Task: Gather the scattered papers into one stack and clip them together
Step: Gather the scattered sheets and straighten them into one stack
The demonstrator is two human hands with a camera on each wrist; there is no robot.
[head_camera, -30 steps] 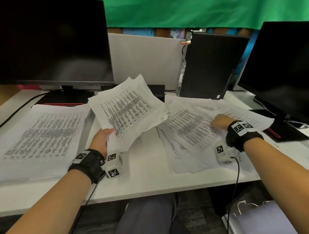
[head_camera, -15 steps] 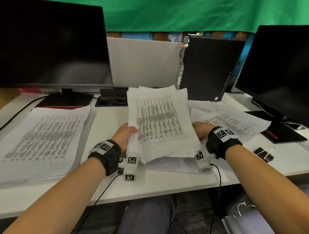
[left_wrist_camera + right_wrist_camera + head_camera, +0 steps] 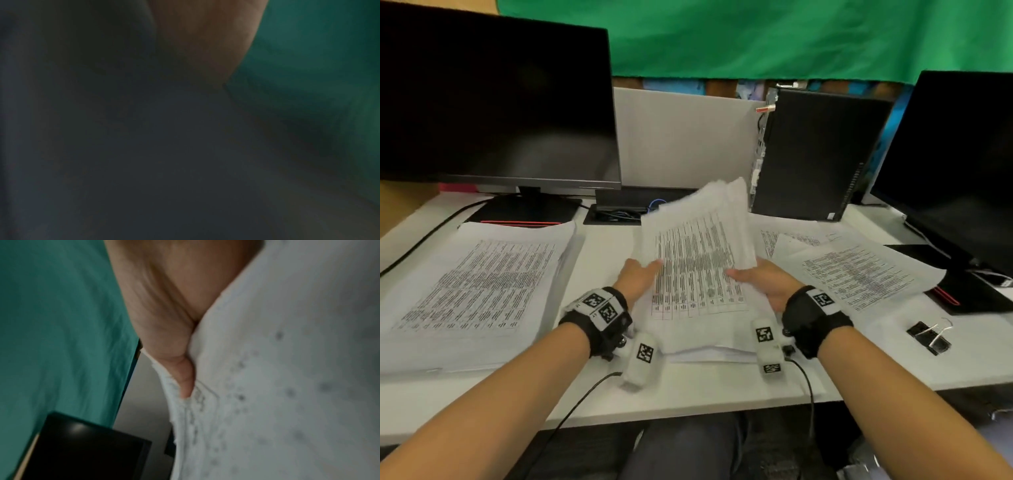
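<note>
I hold a bundle of printed papers (image 3: 697,260) tilted up over the desk centre. My left hand (image 3: 638,275) grips its left edge, my right hand (image 3: 753,279) its right edge, thumbs on the printed face. In the right wrist view my right hand (image 3: 179,353) pinches the papers (image 3: 277,386). The left wrist view is dark and blurred; only part of my left hand (image 3: 205,40) shows. More sheets (image 3: 709,353) lie flat under the bundle. Loose sheets (image 3: 856,274) lie to the right. A black binder clip (image 3: 929,337) sits at the front right.
A thick separate stack of printed paper (image 3: 472,287) lies at the left. Two dark monitors (image 3: 493,102) (image 3: 955,164) stand at left and right, a black computer case (image 3: 815,154) behind the papers. The white desk (image 3: 688,390) edge runs near my forearms.
My left hand brought its bundle from the left to the centre; my right hand left the flat sheets and took the bundle's right edge. The bundle now tilts up steeper.
</note>
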